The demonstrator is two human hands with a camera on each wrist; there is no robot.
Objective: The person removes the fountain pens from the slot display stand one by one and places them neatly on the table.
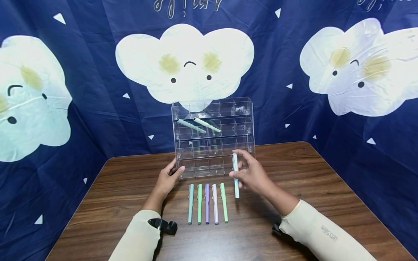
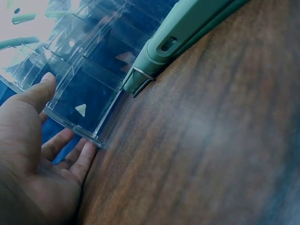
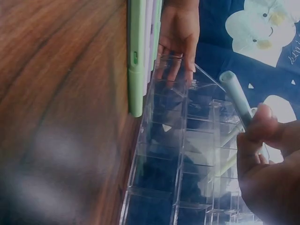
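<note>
My right hand (image 1: 253, 174) pinches a light blue pen (image 1: 236, 181) between thumb and fingers, nearly upright before the lower right of a clear acrylic display rack (image 1: 209, 167). The same pen (image 3: 238, 98) shows in the right wrist view, held clear of the rack. My left hand (image 1: 168, 179) holds the rack's lower left edge, with the thumb (image 2: 42, 91) at the front and the fingers round the side. Two pale green pens, one at left (image 1: 191, 125) and one beside it (image 1: 207, 124), lie slanted in an upper tier of the rack.
A row of several pens lies on the wooden table (image 1: 130, 188) in front of the rack: blue-green (image 1: 191, 204), green (image 1: 200, 204), purple (image 1: 207, 204), pale pink (image 1: 215, 204) and light green (image 1: 224, 203). A blue cloud-print curtain (image 1: 274, 123) hangs close behind the table.
</note>
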